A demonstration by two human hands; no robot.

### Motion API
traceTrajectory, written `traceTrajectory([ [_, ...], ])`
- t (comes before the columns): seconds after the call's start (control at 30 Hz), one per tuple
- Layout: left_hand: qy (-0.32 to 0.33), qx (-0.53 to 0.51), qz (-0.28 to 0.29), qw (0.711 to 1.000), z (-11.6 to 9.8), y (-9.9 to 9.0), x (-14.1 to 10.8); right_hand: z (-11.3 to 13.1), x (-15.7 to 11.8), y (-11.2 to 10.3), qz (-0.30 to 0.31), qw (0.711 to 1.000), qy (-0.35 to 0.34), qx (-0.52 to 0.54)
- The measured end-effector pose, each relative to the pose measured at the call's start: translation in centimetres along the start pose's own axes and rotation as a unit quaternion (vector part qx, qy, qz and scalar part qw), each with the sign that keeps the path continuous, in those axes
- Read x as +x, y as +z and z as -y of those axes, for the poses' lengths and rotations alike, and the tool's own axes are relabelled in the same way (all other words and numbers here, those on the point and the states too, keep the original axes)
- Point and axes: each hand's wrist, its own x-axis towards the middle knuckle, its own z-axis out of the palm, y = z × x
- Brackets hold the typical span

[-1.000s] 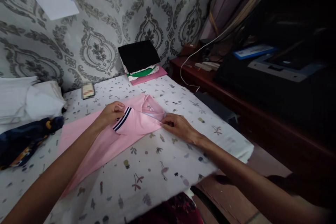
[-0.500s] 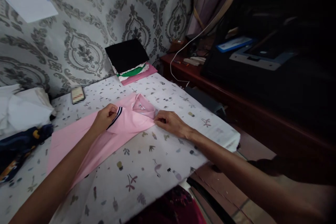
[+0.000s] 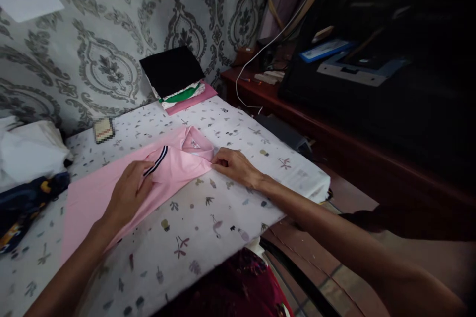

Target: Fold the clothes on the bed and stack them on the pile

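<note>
A pink collared shirt lies across the patterned white sheet, its collar toward the right and its lower part spread to the left. Near the middle of the shirt, a sleeve edge shows dark and white stripes. My left hand rests on the shirt just left of that striped edge, fingers extended and apart from the thumb. With fingertips pinched, my right hand grips the shirt at the shoulder, close below the collar.
A stack of folded clothes, black on top, sits at the back by the wall. White cloth and a dark printed garment lie at the left. A small blurred item is near the wall. A reddish wooden cabinet stands right.
My left hand has let go of the striped sleeve edge and moved down and left, its fingers opening out. My right hand keeps its pinch. The view has shifted slightly.
</note>
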Motion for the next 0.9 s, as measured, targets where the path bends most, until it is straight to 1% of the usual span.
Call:
traceTrajectory([
  [0.07, 0.040, 0.013, 0.004, 0.999, -0.2, 0.2, -2.4, -0.1, 0.1, 0.3, -0.004, 1.000, -0.002, -0.017],
  [0.13, 0.070, 0.032, 0.007, 0.997, 0.1, 0.4, -4.3, -0.2, 0.3, 0.4, -0.012, 0.999, 0.003, -0.036],
  [0.2, 0.064, 0.048, 0.009, 0.997, 0.9, 0.2, -5.8, -0.2, 0.3, 0.5, -0.019, 0.998, 0.016, -0.061],
  [0.3, -0.003, 0.048, 0.019, 0.999, 2.7, -1.3, -7.4, -0.2, 0.3, 0.6, -0.025, 0.996, 0.016, -0.089],
  [0.43, -0.127, 0.056, 0.033, 0.990, 5.9, -5.0, -9.9, -0.5, 0.0, 0.8, -0.032, 0.996, -0.011, -0.088],
  [0.5, -0.170, 0.059, 0.050, 0.982, 7.5, -6.9, -11.5, -0.3, 0.0, 1.0, -0.054, 0.995, -0.024, -0.086],
  [0.57, -0.201, 0.044, 0.070, 0.976, 8.6, -8.3, -13.0, 0.3, 0.1, 1.3, -0.087, 0.990, -0.050, -0.101],
  [0.6, -0.216, 0.031, 0.080, 0.973, 8.9, -8.9, -13.6, 0.9, 0.3, 1.6, -0.097, 0.987, -0.072, -0.111],
  [0.63, -0.232, 0.016, 0.087, 0.969, 9.0, -9.3, -14.2, 1.6, 0.7, 1.9, -0.092, 0.984, -0.099, -0.120],
  [0.67, -0.246, 0.000, 0.092, 0.965, 9.1, -9.6, -14.7, 2.5, 1.1, 2.4, -0.070, 0.981, -0.129, -0.127],
  [0.7, -0.258, -0.015, 0.097, 0.961, 9.0, -9.8, -15.2, 3.5, 1.7, 3.0, -0.035, 0.977, -0.160, -0.133],
  [0.77, -0.271, -0.036, 0.101, 0.957, 8.6, -10.1, -16.1, 5.5, 3.3, 4.6, 0.052, 0.965, -0.212, -0.147],
  [0.83, -0.271, -0.044, 0.106, 0.956, 8.3, -10.1, -16.9, 7.1, 5.1, 6.6, 0.124, 0.948, -0.242, -0.167],
  [0.9, -0.268, -0.049, 0.122, 0.954, 8.1, -10.1, -17.7, 8.1, 7.0, 8.6, 0.160, 0.934, -0.254, -0.196],
])
